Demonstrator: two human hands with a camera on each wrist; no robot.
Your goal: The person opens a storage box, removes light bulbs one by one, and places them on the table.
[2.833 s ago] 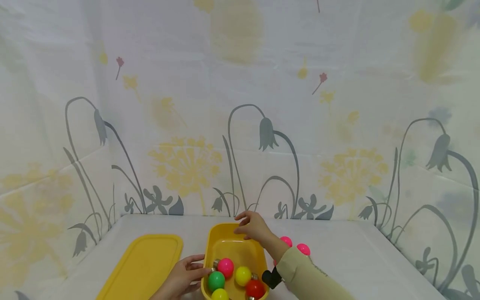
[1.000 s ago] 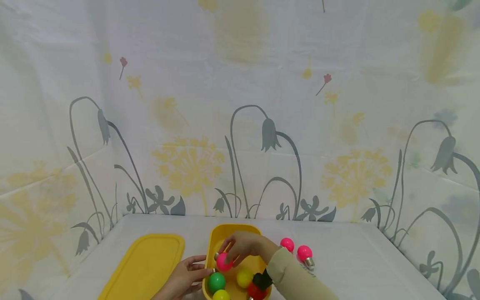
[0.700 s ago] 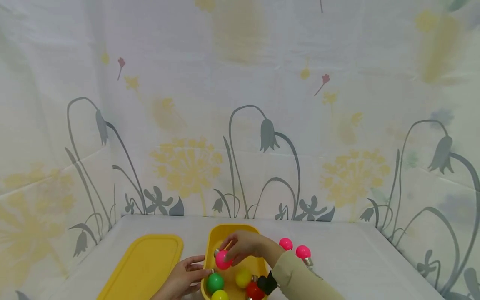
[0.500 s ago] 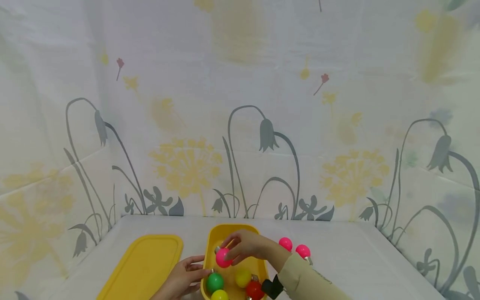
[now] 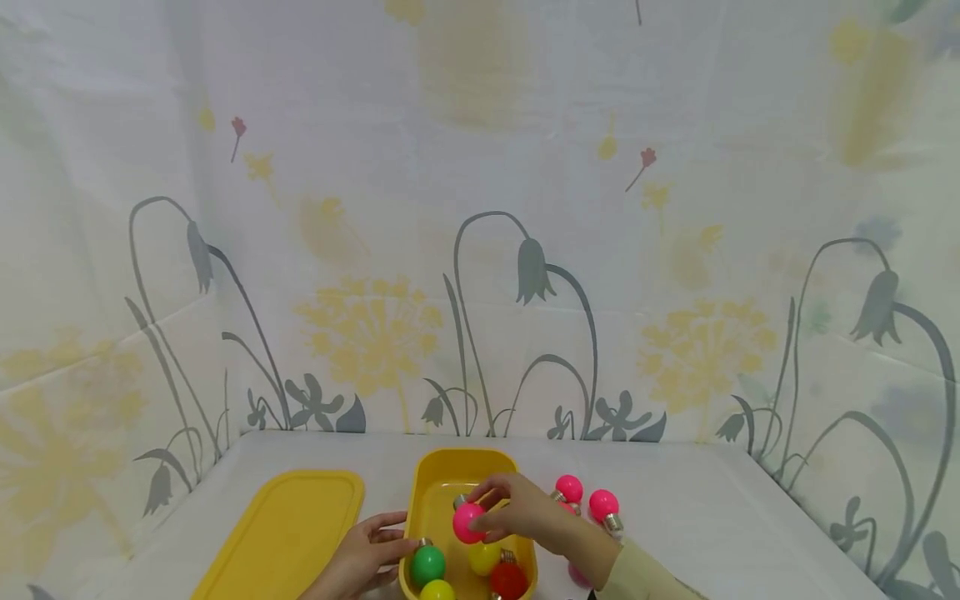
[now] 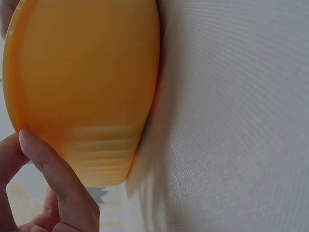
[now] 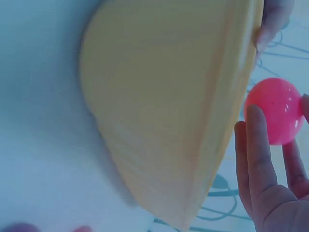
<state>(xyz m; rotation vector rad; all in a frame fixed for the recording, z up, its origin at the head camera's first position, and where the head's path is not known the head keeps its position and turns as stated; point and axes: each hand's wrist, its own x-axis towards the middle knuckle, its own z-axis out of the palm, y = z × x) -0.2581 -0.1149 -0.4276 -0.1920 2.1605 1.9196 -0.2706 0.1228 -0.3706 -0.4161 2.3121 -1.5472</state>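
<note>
Over the middle of the yellow box, above rim level, the right hand pinches a pink bulb, thumb and fingers parted by just the bulb's width. At the box's left edge, the left hand has thumb and finger nearly together on the rim. Bare floor shows in the box's far half; the green bulb, red bulb and two yellow bulbs crowd its near half. Left of the box, a strip of tabletop separates it from the yellow lid; right of it, beyond loose pink bulbs, tabletop stretches on.
</note>
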